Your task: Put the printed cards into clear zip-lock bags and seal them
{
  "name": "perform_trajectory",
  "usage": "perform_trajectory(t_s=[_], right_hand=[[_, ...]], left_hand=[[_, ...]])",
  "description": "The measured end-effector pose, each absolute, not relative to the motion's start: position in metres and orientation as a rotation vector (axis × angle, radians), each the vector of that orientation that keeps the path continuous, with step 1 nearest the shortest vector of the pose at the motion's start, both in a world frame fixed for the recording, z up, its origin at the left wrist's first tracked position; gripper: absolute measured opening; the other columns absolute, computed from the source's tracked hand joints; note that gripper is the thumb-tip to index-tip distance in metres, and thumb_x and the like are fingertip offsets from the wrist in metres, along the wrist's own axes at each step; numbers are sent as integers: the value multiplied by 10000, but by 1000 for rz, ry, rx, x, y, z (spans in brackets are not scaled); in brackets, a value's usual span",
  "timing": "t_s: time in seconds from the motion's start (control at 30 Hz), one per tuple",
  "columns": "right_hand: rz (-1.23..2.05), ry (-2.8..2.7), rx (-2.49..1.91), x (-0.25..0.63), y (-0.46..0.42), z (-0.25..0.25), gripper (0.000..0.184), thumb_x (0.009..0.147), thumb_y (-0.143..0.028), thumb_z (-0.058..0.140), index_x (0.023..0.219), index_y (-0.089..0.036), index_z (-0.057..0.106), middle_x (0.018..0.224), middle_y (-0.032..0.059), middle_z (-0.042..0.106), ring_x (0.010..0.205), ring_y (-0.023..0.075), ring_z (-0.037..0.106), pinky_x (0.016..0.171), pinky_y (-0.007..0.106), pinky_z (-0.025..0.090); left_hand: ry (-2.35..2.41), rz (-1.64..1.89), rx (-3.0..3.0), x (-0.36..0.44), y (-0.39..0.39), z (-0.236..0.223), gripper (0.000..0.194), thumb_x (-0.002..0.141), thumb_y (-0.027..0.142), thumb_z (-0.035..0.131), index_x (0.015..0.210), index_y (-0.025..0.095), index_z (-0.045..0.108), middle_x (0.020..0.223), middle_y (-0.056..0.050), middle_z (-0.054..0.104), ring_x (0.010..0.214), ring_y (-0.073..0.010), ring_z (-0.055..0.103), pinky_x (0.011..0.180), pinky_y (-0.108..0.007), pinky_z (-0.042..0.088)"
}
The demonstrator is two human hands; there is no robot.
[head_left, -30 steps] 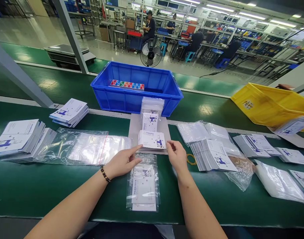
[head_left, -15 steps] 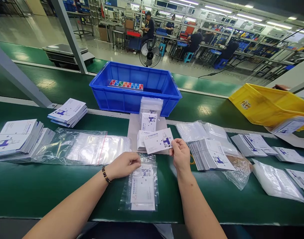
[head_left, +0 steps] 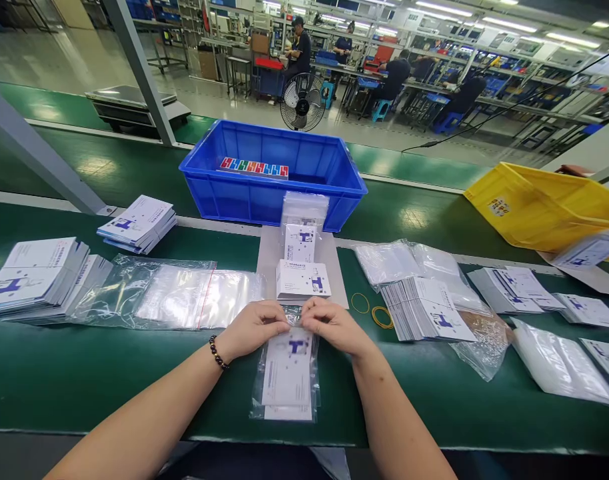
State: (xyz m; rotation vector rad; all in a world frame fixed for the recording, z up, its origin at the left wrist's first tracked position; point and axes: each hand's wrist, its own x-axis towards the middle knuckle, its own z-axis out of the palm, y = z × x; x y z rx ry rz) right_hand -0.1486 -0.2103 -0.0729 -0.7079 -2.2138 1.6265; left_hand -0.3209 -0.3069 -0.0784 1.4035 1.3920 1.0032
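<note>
A clear zip bag [head_left: 256,400] lies on the green worktop in front of me, with a white printed booklet [head_left: 286,383] inside. The edge of another white sheet shows below that booklet. My left hand [head_left: 258,327] pinches the bag's top edge from the left. From the right, my right hand [head_left: 337,325] pinches the same edge, thumb and fingers pressed together. Just beyond my fingers a small stack of booklets [head_left: 303,279] rests on a grey board [head_left: 338,283]. Behind it, filled bags [head_left: 300,243] lean against the blue bin [head_left: 274,203].
Empty clear bags [head_left: 229,300] and booklet piles [head_left: 32,277] lie to the left. Rubber bands [head_left: 382,318], a fanned booklet stack [head_left: 427,310] and more bags [head_left: 389,263] lie right. A yellow bin [head_left: 539,207] stands far right. People sit beyond a fan [head_left: 302,103].
My right hand has let go of the booklet it held above the small stack. It has moved left and down to the bag's top edge, beside my left hand.
</note>
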Motion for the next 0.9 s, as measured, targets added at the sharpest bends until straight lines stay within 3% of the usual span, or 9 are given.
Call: perform_trajectory(t_s=[0.1, 0.17, 0.27, 0.43, 0.53, 0.63, 0.9], right_hand=[[1687, -2389, -566, -150, -213, -72, 154, 717, -320, 592, 700, -186, 668, 822, 22, 532, 786, 135, 515, 738, 277, 420], [1751, -2382, -563, -150, -215, -73, 144, 728, -303, 582, 725, -185, 665, 769, 15, 546, 737, 130, 520, 703, 271, 428], [1782, -2252, -686, -150, -216, -74, 120, 730, -251, 562, 793, -184, 639, 750, 10, 574, 688, 128, 525, 646, 261, 433], [1824, -2075, -837, -153, -220, -74, 225, 681, -222, 593, 901, -181, 575, 684, -20, 541, 618, 106, 497, 603, 241, 425], [1789, -2057, -902, -157, -222, -76, 93, 681, -240, 582, 727, -160, 569, 616, -24, 518, 568, 96, 468, 540, 215, 396], [1712, -2063, -932, -160, -224, -77, 146, 707, -256, 539, 601, -158, 520, 573, -29, 491, 522, 83, 427, 483, 193, 352], [1692, -2120, -904, -164, -229, -74, 95, 681, -241, 550, 645, -154, 547, 600, -15, 524, 546, 93, 449, 509, 203, 366]], left_hand=[[1422, 1101, 1294, -319, -307, -81, 156, 726, 265, 560, 645, 158, 640, 763, -38, 563, 729, -142, 524, 645, -245, 437], [1405, 1112, 1189, -319, -306, -82, 146, 710, 283, 582, 782, 168, 637, 870, -44, 558, 739, -137, 528, 629, -244, 448], [1356, 1041, 987, -320, -306, -84, 357, 657, 295, 638, 980, 165, 557, 898, -42, 566, 671, -119, 542, 586, -245, 458], [1371, 984, 943, -320, -305, -84, 192, 689, 293, 586, 631, 113, 549, 577, 6, 538, 549, -97, 495, 531, -219, 401], [1385, 1031, 970, -319, -306, -81, 174, 687, 279, 574, 619, 123, 542, 560, 23, 517, 530, -87, 469, 518, -210, 379], [1405, 1035, 996, -318, -306, -79, 170, 676, 268, 579, 594, 126, 532, 561, 23, 508, 539, -89, 460, 524, -211, 372], [1367, 1029, 1017, -314, -306, -80, 145, 696, 260, 553, 647, 124, 563, 588, 14, 528, 544, -93, 473, 525, -212, 382]])
